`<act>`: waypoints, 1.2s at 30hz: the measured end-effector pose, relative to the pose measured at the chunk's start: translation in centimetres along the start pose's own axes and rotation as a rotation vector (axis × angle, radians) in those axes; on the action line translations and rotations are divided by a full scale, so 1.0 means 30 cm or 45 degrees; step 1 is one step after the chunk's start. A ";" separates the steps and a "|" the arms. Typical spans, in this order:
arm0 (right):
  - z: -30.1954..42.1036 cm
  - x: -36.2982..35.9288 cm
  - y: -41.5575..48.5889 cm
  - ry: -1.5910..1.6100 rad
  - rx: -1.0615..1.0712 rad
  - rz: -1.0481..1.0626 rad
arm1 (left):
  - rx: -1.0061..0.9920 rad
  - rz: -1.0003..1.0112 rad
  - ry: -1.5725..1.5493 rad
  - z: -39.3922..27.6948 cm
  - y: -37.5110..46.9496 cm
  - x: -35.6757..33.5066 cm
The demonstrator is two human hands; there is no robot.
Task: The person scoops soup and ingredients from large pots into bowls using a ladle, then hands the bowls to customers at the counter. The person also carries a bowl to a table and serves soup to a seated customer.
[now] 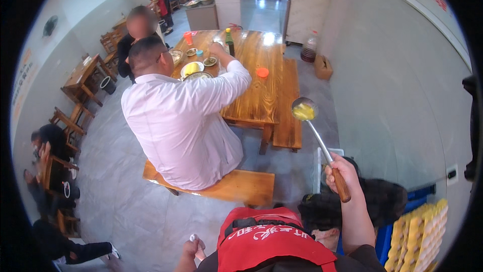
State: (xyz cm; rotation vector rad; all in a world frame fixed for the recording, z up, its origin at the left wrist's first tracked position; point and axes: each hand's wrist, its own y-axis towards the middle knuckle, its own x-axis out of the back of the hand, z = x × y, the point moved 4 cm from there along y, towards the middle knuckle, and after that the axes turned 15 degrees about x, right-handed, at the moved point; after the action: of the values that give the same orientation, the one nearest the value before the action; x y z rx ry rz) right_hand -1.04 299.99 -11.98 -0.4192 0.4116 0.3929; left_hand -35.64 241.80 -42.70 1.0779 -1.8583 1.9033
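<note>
My right hand (342, 173) is closed around the wooden handle of a metal ladle (305, 109), whose bowl holds something yellow and wet, perhaps egg. The ladle points away from me, right of the wooden bench. Low in the view, my left hand (194, 246) has curled fingers with a small white thing (193, 237) at them; what it is cannot be told. A red apron (271, 240) with writing covers my front.
A person in a white shirt (185, 121) sits on a bench (241, 187) at a wooden table (256, 98) with dishes and a bottle (229, 41). Another person faces them. Stacked egg trays (419, 234) stand at lower right, beside the wall. More people sit at left.
</note>
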 end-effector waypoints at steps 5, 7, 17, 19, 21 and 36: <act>0.141 -0.113 0.418 -0.051 0.049 0.005 | 0.113 0.009 -0.247 -0.134 -0.037 -0.063; 0.181 -0.144 0.573 -0.042 0.041 0.068 | 0.151 -0.105 -0.119 -0.154 -0.045 -0.106; 0.397 -0.207 1.238 -0.092 -0.135 0.321 | 0.450 -0.043 -0.131 -0.520 -0.424 -0.289; 0.414 -0.210 1.365 -0.083 -0.195 0.381 | 0.408 -0.055 -0.028 -0.569 -0.428 -0.345; 0.434 -0.223 1.472 -0.095 -0.236 0.474 | 0.493 -0.082 -0.010 -0.618 -0.434 -0.375; 0.548 -0.538 1.778 -0.403 -0.345 0.852 | 0.633 -0.169 -0.329 -0.834 -0.483 -0.463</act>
State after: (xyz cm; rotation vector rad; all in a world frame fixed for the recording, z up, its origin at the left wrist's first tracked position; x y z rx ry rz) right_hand -33.43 347.99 -7.29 -0.4659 0.1777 1.1590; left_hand -24.49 271.61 -38.64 1.6199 -1.4048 2.2969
